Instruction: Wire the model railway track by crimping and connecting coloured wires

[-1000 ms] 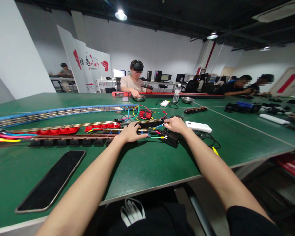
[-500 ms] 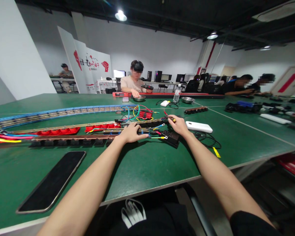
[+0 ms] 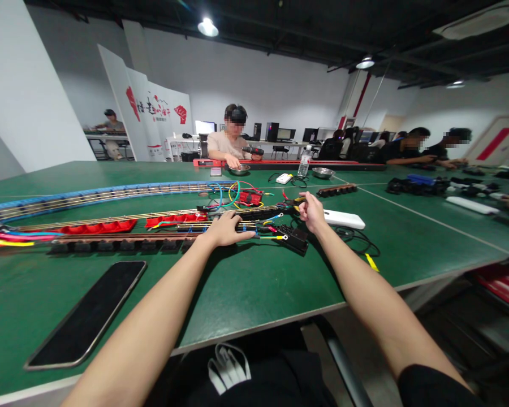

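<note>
My left hand lies with fingers spread over a blue, wire-lined strip and the strips beside it. Its thumb points right, towards several loose wires with ring terminals. To the right, my right hand is closed, fingers curled around a small tool with a yellow-and-black handle; its working end is too small to make out. Between the hands runs a black segmented strip. A black box-shaped part sits just below my right hand. Behind the strips is a red block with coloured wires.
A black phone lies at the front left. A white power-bank-like block and black cable are right of my right hand. Further back are a water bottle, a metal bowl, and a person holding a power drill.
My right hand has risen slightly and its fingers have shifted, so the handle of the tool shows more. My left hand stays in place.
</note>
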`<state>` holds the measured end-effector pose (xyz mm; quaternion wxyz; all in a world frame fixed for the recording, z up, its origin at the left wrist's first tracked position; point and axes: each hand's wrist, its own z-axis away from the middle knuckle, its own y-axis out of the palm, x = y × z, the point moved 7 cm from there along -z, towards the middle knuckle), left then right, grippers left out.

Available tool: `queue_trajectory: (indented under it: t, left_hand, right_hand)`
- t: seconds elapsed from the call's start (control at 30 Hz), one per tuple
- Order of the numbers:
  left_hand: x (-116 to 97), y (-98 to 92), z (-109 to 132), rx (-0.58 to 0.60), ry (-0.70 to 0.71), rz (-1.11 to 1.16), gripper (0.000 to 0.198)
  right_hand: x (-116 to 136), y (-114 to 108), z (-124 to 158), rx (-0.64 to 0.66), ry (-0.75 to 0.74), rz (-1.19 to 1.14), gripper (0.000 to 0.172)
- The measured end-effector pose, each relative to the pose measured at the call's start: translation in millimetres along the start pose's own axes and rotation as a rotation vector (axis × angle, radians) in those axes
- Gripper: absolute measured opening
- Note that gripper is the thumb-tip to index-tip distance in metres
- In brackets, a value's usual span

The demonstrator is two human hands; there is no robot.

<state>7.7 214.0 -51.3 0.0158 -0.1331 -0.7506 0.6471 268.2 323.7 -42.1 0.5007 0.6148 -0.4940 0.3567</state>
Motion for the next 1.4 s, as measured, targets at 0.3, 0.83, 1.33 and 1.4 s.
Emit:
queue_trajectory:
  t: [0.3,0.83,1.33,1.4]
  left_hand:
    - [1,-0.1,-1,-0.001,-0.001,0.007,0.087]
    - [0,-0.2,0,-0.003,0.006,0.008,0.089]
    - [0,0.2,0,-0.009,0.014,0.001,0.089]
    - [1,0.5,0,-0.011,0.015,0.009,0.089]
  right_hand:
    - [-15,-19,-6,-0.240,0.183,-0.182,0.017]
    - [3,-4,-2,-0.118,-0.065,0.332,0.035]
    - [76,8,99,0.043,-0.244,0.471,0.055]
    - [71,9,129,0.114,-0.188,0.409,0.055]
